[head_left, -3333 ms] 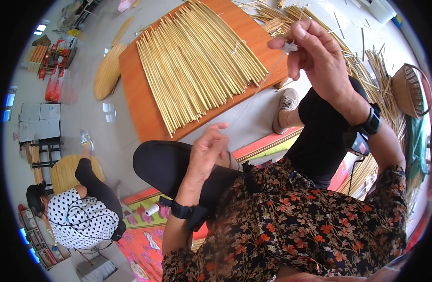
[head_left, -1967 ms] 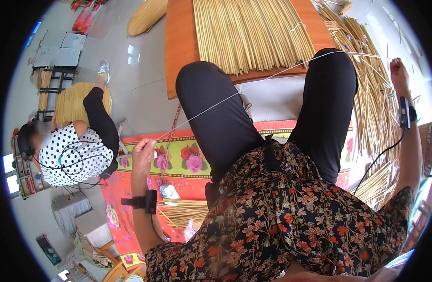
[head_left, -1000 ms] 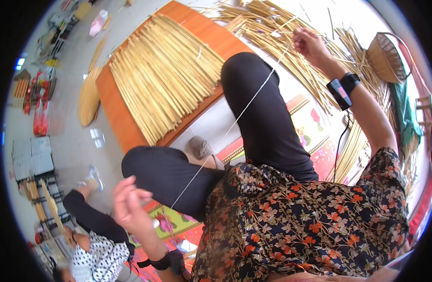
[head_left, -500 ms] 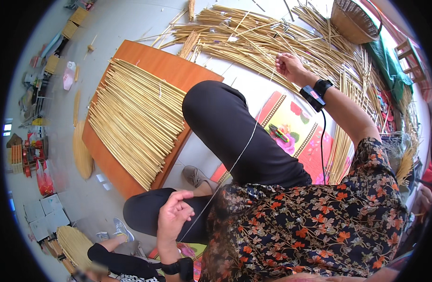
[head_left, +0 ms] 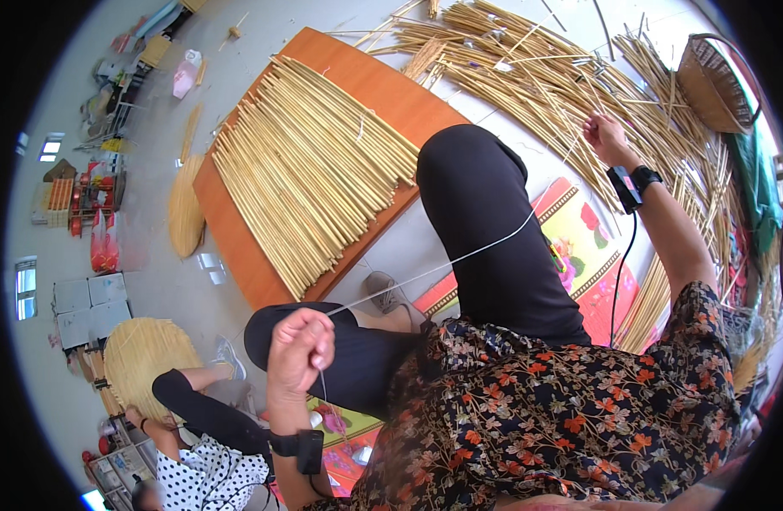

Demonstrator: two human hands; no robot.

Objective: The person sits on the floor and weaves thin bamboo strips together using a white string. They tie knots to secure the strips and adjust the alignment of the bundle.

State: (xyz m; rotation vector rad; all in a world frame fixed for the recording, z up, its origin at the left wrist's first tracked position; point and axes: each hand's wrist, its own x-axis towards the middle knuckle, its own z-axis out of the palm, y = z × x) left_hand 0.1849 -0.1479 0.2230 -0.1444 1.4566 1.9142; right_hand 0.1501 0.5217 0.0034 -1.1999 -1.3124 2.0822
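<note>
A thin pale string (head_left: 491,245) runs across my raised knee from one hand to the other, with a slight bend over the dark trousers. My left hand (head_left: 299,349), raised by my left knee, is closed on the string, and a short end hangs below the fingers. Out to the right, above the loose stalks, my right hand (head_left: 607,138) is pinched closed on the string's other stretch. A panel of straw-coloured stalks (head_left: 315,170), laid side by side and bound by string, lies on an orange-brown board (head_left: 447,119) in front of me.
Loose stalks (head_left: 528,64) cover the floor ahead and right, near a wicker basket (head_left: 707,85). Beside my raised leg lies a flowered mat (head_left: 592,230). Another person in a spotted top (head_left: 208,473) sits at lower left near a round straw disc (head_left: 149,362).
My left hand has risen and turned, pulling the string up across my thigh. The view has shifted, showing more of the other person. My right hand stays out over the stalks.
</note>
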